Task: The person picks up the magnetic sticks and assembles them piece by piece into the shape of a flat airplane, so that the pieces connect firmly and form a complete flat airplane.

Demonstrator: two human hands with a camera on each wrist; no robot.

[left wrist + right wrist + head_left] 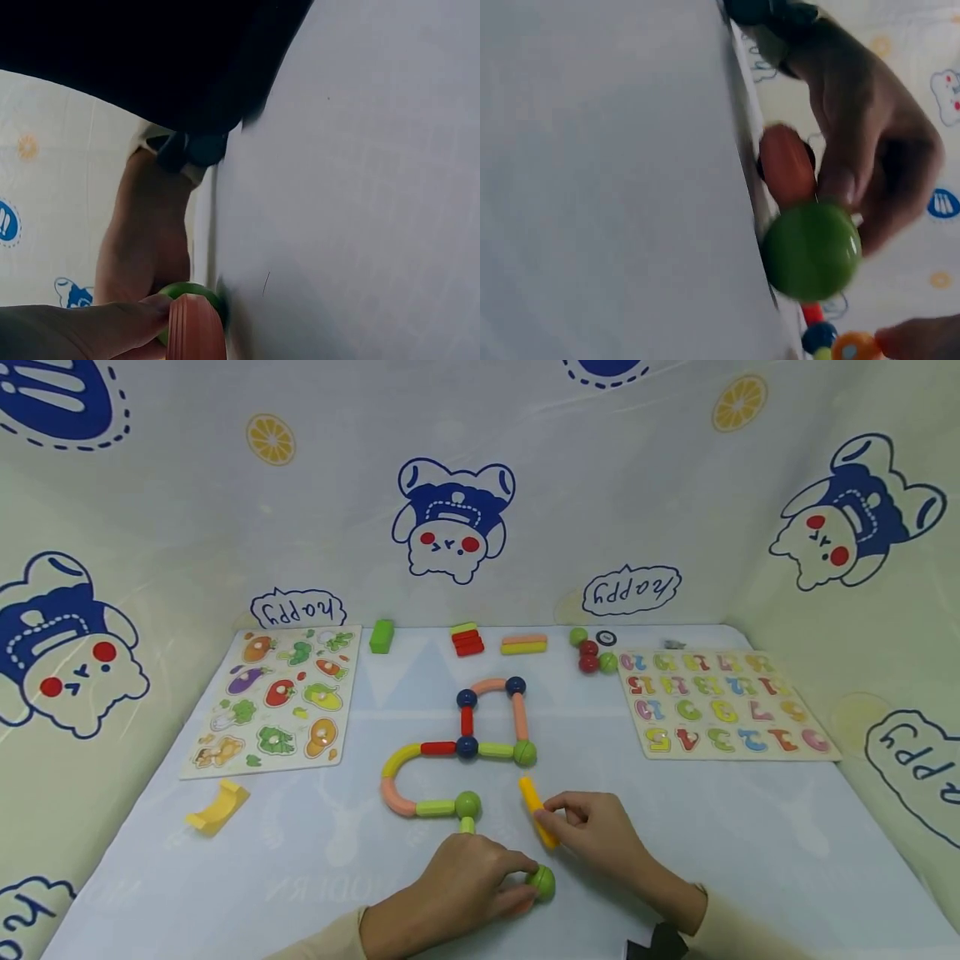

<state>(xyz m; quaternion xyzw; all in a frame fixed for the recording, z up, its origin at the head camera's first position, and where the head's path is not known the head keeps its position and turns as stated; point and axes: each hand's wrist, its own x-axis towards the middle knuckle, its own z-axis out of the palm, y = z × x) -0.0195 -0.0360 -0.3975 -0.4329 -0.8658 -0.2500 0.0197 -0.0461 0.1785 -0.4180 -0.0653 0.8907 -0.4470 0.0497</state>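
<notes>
My left hand (457,881) pinches a green ball (542,883) between thumb and index finger, low over the table. A salmon stick piece (787,165) joins that ball, mostly hidden under the hand in the head view. With its fingertips, my right hand (603,831) grips an orange-yellow stick (529,793); its round end (855,346) shows in the right wrist view. Just beyond both hands lies a linked figure of sticks and balls, with a green ball (468,804), a curved salmon piece (396,799), a red stick (438,748) and another green ball (525,752).
A vegetable puzzle board (285,702) lies at left, a number board (723,706) at right. Along the back are a green block (382,637), red sticks (468,645), salmon and yellow sticks (523,645), and loose balls (588,663). A yellow curved piece (218,807) sits front left.
</notes>
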